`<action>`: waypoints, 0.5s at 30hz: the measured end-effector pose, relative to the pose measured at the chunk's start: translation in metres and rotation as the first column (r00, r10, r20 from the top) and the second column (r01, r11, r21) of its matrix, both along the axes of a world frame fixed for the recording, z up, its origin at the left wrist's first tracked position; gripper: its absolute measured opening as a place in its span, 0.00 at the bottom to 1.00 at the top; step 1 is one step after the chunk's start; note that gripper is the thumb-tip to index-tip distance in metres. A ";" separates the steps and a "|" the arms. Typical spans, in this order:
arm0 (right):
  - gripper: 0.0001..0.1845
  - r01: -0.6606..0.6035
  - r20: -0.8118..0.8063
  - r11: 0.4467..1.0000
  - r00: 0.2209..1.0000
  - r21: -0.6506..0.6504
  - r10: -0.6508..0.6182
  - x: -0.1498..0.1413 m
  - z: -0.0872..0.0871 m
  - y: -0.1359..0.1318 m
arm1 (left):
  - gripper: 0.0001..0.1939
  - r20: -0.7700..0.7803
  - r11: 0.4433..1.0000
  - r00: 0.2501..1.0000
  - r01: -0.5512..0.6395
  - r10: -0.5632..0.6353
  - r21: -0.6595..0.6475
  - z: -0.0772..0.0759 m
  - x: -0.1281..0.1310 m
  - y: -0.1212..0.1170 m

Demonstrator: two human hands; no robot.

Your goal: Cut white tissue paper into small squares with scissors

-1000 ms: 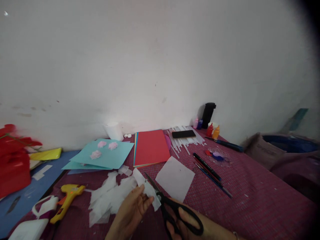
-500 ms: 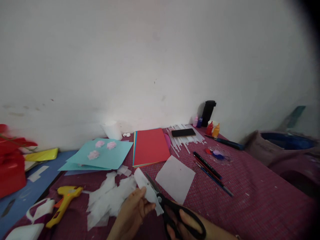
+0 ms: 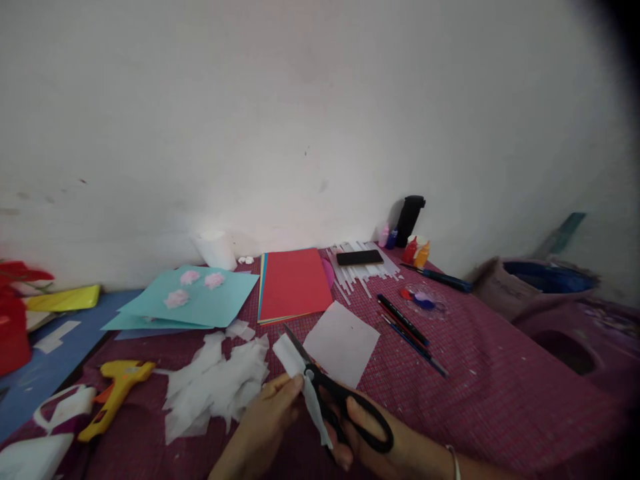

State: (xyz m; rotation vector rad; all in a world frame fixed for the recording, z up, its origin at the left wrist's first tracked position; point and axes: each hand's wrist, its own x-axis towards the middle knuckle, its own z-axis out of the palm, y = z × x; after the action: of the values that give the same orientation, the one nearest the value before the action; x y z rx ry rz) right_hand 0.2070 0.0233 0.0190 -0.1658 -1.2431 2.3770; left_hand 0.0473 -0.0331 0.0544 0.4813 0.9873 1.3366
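Observation:
My left hand (image 3: 273, 417) pinches a folded strip of white tissue paper (image 3: 289, 355) between thumb and fingers. Black-handled scissors (image 3: 345, 393) are in my right hand (image 3: 373, 437), with fingers through the loops. Their blades lie along the strip, and a narrow piece of tissue hangs down beside the pivot. Left of my hands lies a loose pile of white tissue pieces (image 3: 215, 383). A pale square of paper (image 3: 344, 341) rests just beyond the scissors.
A yellow glue gun (image 3: 117, 393) lies at left. Behind it, pink tissue flowers (image 3: 177, 298) sit on light-blue paper (image 3: 230, 300). Red paper (image 3: 295, 283) tops a stack near the wall. Farther right are a phone (image 3: 359, 258), a black pen (image 3: 403, 319) and paint bottles (image 3: 423, 254).
The scissors have moved along the strip, and a narrow piece now droops from it. Both hands have shifted slightly. The whole view has turned a little to the right.

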 end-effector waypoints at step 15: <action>0.32 -0.125 0.179 0.992 0.976 -0.028 0.128 0.036 0.026 0.017 | 0.07 -0.058 0.974 0.973 -0.220 0.223 0.048 -0.001 -0.031 0.002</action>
State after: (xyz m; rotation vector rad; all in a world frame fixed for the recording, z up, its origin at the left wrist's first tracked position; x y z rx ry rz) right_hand 0.2431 0.0403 0.0447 -0.3219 -1.3531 2.5287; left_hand 0.0159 -0.0308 0.0538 0.4560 1.0919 1.5519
